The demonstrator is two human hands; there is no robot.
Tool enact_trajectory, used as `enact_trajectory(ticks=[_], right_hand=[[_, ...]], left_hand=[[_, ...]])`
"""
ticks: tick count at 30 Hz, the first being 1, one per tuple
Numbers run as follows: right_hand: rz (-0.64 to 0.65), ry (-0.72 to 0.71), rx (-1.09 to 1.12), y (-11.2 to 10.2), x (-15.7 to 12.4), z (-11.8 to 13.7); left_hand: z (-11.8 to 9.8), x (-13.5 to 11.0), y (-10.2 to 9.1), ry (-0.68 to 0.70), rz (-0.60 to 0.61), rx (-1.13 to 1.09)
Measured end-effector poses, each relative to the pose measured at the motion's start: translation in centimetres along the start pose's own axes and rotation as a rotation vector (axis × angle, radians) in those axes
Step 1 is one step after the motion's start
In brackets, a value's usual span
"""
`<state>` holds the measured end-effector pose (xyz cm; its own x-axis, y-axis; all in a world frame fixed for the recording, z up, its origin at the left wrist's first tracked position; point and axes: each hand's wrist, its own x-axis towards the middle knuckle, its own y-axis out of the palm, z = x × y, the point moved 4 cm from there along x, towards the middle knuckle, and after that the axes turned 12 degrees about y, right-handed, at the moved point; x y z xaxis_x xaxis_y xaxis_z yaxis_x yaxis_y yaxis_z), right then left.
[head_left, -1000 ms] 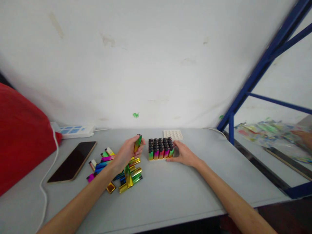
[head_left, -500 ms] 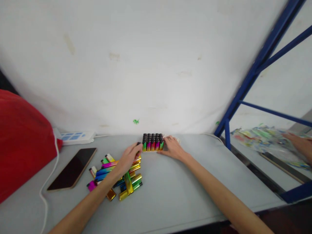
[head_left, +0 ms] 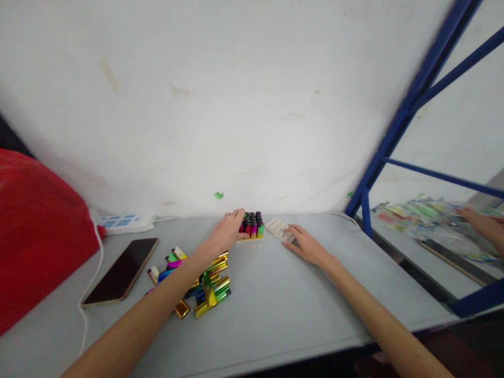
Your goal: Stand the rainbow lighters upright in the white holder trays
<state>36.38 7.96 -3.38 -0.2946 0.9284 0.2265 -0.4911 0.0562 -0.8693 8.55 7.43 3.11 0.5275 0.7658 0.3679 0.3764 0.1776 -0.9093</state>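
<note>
A block of upright lighters with black caps and rainbow bodies stands at the back of the grey table, near the wall. My left hand covers its left end, fingers curled over the caps. To the block's right lies an empty white dimpled tray. My right hand rests on this tray's near right corner with its fingers stretched flat. A pile of loose metallic lighters lies under my left forearm.
A dark phone lies at the left, with a white power strip and cable behind it. A red bag fills the left edge. Blue frame bars stand at the right; beyond them another person's hand touches colourful packets.
The block of lighters has slid back and left toward the wall. My left hand no longer shows the green lighter and now grips the block. My right hand moved onto the white tray.
</note>
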Motion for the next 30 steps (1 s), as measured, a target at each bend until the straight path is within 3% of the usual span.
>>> enact_trajectory(ticks=[4, 8, 13, 16, 19, 22, 25, 30], right_hand=[[0.044, -0.055, 0.1, -1.1, -3.0, 0.8], [0.185, -0.166, 0.223, -1.3, -4.3, 3.1], [0.316, -0.235, 0.29, -0.4, -3.1, 6.6], [0.293, -0.288, 0.326, 0.3, -1.8, 7.9], [0.255, -0.336, 0.351, 1.1, -1.2, 8.2], [0.196, -0.32, 0.334, 1.6, -1.4, 7.3], [0.13, -0.252, 0.267, 1.6, -1.8, 6.0], [0.092, -0.194, 0.243, 1.8, -2.0, 5.5]], left_hand=[[0.6, 1.1, 0.2, -0.008, 0.0, -0.015], [1.2, 1.4, 0.8, -0.014, -0.017, -0.036], [-0.4, -0.4, -1.8, -0.014, -0.265, -0.078], [-1.8, -2.5, -2.8, -0.12, -0.224, -0.391], [-2.6, -4.2, -2.9, -0.196, -0.298, -0.68], [-2.9, -5.0, -1.8, -0.267, -0.345, -1.073], [-3.6, -5.2, -0.4, -0.379, -0.249, -1.497], [-4.4, -5.5, 0.3, -0.505, -0.176, -1.715]])
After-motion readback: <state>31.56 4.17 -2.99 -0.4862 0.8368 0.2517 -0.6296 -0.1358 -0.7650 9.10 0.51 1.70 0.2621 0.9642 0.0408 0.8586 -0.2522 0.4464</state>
